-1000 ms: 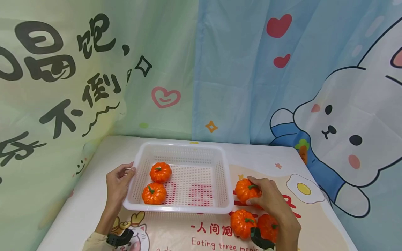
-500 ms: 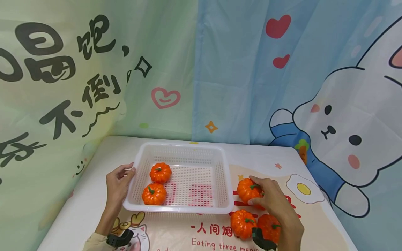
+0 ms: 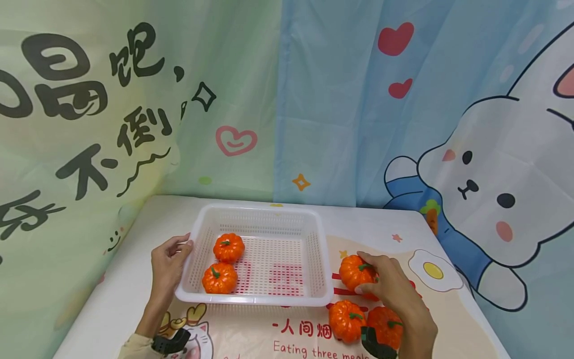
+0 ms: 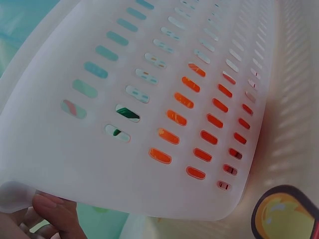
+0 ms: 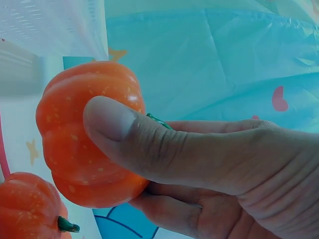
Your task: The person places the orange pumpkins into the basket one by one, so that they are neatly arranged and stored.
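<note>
A white plastic basket (image 3: 320,294) with slotted walls stands on the table, holding two small orange pumpkins, one (image 3: 229,248) behind the other (image 3: 219,278), at its left end. My left hand (image 3: 168,262) grips the basket's left rim; in the left wrist view its fingertips (image 4: 52,206) pinch the rim's corner. To the right of the basket, my right hand (image 3: 387,281) holds another orange pumpkin (image 5: 92,164) with a green stem, thumb across its side. Below that hand, two more pumpkins, one (image 3: 347,320) left of the other (image 3: 384,324), sit side by side on the table.
The table (image 3: 376,224) has a printed cloth with red lettering and a fried-egg picture. A curtain (image 3: 314,99) with a cartoon rabbit hangs close behind its back edge. Dark straps sit on both wrists.
My right hand, holding the pumpkin, has shifted slightly to the right. The left hand and the basket have stayed in place.
</note>
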### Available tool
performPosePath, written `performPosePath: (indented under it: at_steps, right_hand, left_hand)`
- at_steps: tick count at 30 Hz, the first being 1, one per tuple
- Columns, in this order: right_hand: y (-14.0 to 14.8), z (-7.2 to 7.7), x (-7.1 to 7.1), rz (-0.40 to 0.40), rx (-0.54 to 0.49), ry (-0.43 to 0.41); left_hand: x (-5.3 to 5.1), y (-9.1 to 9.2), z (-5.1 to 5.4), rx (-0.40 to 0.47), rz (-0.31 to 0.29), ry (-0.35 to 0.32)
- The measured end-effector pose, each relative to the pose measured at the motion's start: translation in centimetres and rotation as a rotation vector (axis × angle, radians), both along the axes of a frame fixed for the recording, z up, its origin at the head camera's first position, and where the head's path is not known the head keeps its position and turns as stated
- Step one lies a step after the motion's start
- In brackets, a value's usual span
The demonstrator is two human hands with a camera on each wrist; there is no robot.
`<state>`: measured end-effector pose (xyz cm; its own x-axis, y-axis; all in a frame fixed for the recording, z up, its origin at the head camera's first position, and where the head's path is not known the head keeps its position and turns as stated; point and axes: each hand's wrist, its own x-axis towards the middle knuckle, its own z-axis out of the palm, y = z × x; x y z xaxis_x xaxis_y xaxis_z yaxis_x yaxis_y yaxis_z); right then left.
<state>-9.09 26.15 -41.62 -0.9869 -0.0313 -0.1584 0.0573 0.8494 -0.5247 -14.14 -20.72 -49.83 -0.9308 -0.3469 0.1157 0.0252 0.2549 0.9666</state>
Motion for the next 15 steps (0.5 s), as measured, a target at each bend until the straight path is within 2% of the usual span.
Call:
performPosePath:
  at_steps: [15]
  right_hand:
    - [-0.25,0.45,0.38,0.009,0.005,0.01]
  left_hand:
    - [-0.03,0.05,0.02,-0.008,0.006,-0.009]
